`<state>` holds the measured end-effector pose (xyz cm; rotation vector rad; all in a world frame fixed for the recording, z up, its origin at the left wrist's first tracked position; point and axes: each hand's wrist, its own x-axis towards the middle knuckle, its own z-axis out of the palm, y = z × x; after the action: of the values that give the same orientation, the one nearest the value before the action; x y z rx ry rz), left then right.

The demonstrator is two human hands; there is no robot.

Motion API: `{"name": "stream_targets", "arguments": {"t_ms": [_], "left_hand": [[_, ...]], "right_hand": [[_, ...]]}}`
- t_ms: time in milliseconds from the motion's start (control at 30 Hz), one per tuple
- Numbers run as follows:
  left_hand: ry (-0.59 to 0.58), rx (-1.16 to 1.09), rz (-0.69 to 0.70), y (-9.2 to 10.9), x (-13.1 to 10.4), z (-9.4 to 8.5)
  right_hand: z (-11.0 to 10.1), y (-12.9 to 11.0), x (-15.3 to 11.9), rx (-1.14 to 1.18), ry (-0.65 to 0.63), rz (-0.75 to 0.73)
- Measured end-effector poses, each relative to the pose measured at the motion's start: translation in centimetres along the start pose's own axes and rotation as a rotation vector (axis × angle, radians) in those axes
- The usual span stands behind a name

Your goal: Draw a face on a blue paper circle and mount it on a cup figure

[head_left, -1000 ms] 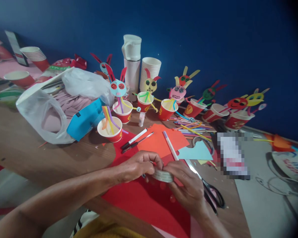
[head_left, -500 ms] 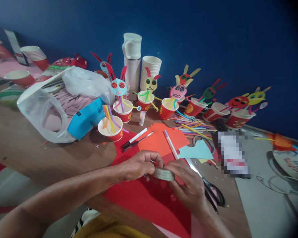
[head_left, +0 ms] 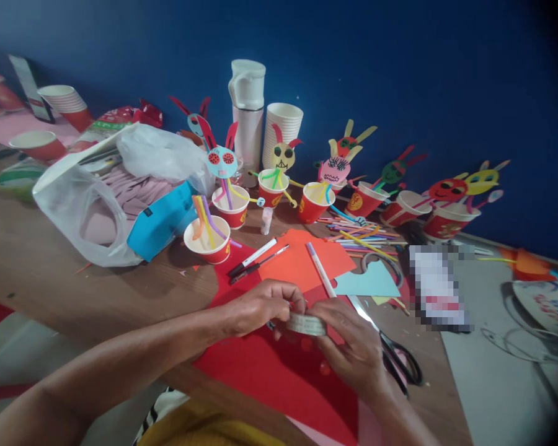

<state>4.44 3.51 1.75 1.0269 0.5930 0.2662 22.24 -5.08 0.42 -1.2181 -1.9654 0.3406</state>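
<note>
1. The roll of tape [head_left: 307, 323] sits between the two hands, above the red paper [head_left: 279, 384].
2. The right hand [head_left: 348, 337] grips its right side, thumb below and fingers above.
3. The left hand [head_left: 266, 310] is pinched closed at its left edge; what its fingertips hold is hidden, possibly tape.
4. Scissors [head_left: 400, 362] lie beside the right hand.
</note>
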Motion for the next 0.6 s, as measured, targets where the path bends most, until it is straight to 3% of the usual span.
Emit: {"name": "stream_targets", "arguments": {"t_ms": [600], "left_hand": [[-0.015, -0.078, 0.023, -0.39, 0.19, -0.05]], "right_hand": [[0.01, -0.01, 0.06, 0.022, -0.004, 0.022]]}}
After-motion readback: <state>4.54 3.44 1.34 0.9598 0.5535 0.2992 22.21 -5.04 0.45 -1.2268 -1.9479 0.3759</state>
